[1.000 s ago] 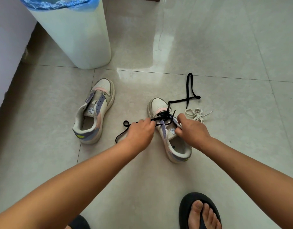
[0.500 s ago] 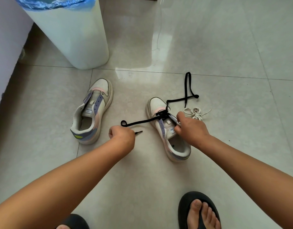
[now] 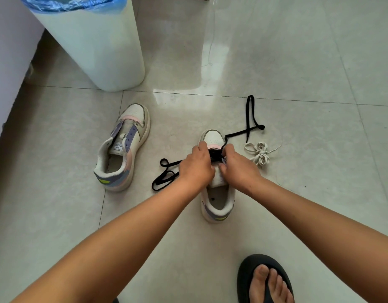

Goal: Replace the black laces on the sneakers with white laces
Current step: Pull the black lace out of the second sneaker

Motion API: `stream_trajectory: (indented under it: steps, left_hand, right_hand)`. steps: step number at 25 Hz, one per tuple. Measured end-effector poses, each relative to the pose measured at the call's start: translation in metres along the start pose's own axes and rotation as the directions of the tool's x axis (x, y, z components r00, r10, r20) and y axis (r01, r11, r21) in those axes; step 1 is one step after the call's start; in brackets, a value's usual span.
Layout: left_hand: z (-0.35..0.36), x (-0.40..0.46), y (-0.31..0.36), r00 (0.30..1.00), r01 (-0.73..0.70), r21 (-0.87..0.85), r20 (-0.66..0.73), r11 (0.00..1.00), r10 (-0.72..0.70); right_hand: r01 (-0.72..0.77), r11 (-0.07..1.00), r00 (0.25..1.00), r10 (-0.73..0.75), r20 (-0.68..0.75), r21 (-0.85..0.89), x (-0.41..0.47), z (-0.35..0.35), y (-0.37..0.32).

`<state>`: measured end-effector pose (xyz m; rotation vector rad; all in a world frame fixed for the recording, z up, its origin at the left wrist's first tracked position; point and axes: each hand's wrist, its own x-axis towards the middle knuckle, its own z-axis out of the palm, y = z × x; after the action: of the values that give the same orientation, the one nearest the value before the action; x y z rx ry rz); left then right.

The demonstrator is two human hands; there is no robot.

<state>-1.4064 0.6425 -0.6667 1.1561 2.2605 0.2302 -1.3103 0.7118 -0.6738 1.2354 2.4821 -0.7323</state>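
Observation:
A white, pink and purple sneaker [image 3: 218, 193] stands on the floor at centre, heel toward me. A black lace [image 3: 215, 153] is still threaded near its toe. One loose end lies on the tiles to the left [image 3: 164, 176], the other trails off to the right [image 3: 251, 119]. My left hand [image 3: 196, 166] and my right hand [image 3: 239, 166] sit over the eyelets, and the fingers of both pinch the black lace. A bundled white lace [image 3: 259, 154] lies just right of the shoe. The second sneaker [image 3: 123, 149] stands to the left with no lace in it.
A tall white bin [image 3: 90, 40] with a blue liner stands at the back left, beside a pale wall [image 3: 5, 62]. My foot in a dark flip-flop [image 3: 265, 281] is at the bottom right. Glossy floor tiles surround the shoes.
My left hand drew a length of black lace out to the left, then came back to the eyelets. That freed length now lies slack on the floor. My right hand stayed on the shoe.

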Motion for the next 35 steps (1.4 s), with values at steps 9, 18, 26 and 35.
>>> stream_trajectory:
  steps: [9,18,26,35]
  left_hand:
    - [-0.007,-0.002,-0.039,0.963,-0.248,0.237,-0.043,0.939,0.265]
    - [0.005,0.011,-0.027,0.982,-0.169,-0.209,0.048,0.963,0.183]
    - [-0.023,0.001,-0.029,0.994,0.095,-0.881,0.106,0.464,-0.003]
    - [-0.041,-0.008,-0.017,0.992,0.021,-0.863,0.082,0.505,0.1]
  right_hand:
    - [0.148,0.984,0.984,-0.157,-0.088,-0.1,-0.009,-0.004,0.029]
    - [0.16,0.898,0.985,-0.171,0.008,-0.41,0.003,-0.004,0.007]
    - [0.115,0.958,0.992,-0.122,-0.013,-0.262,0.002,0.001,0.001]
    - [0.135,0.974,0.98,-0.103,-0.171,0.182,0.009,0.005,0.0]
